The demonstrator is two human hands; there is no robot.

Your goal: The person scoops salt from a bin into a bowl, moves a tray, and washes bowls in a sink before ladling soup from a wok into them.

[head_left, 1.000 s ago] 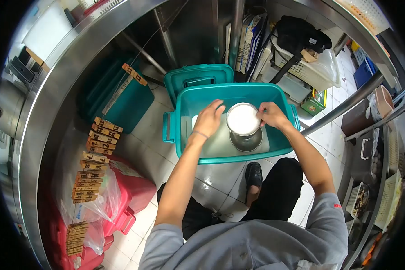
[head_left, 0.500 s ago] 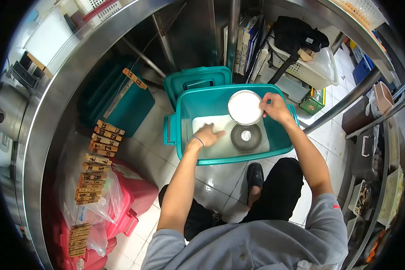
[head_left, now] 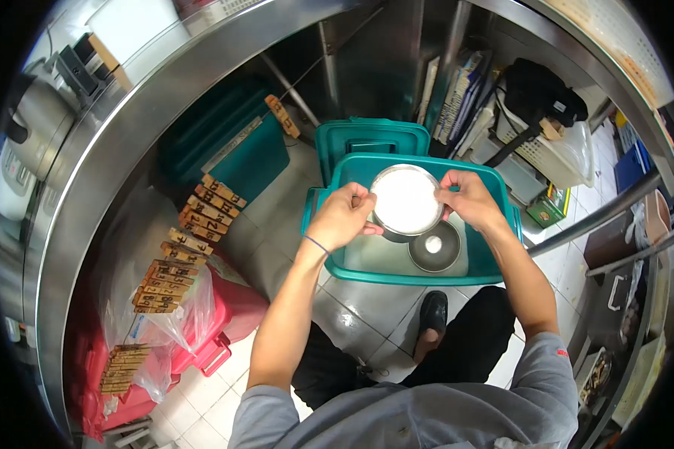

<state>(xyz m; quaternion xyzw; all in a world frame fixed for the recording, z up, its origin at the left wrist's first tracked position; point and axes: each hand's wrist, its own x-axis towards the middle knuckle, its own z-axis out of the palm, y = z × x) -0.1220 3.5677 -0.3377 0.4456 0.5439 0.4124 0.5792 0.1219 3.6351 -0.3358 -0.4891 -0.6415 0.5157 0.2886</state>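
A round metal bowl (head_left: 408, 233), filled nearly to its rim with a white powdery or grainy substance, is held level above a green plastic bin (head_left: 397, 280). My left hand (head_left: 342, 217) grips its left edge between thumb and fingers. On the opposite side, my right hand (head_left: 468, 198) pinches the rim. Below, a second metal bowl (head_left: 438, 260) rests inside the bin, with a pale spot at its bottom. White material (head_left: 367, 254) covers the bin's floor, partly hidden by the hands and bowls.
The bin's green lid (head_left: 329, 153) leans behind it. Another green bin (head_left: 254, 168) stands left, near numbered wooden clothespins (head_left: 165, 284) and a red container (head_left: 236, 307). A steel counter edge (head_left: 127, 97) curves overhead. Books and a white basket (head_left: 550, 157) sit back right.
My left hand has lifted from the white material and taken hold of the filled bowl's left side. The bowl now sits between both hands; the whole view has shifted.
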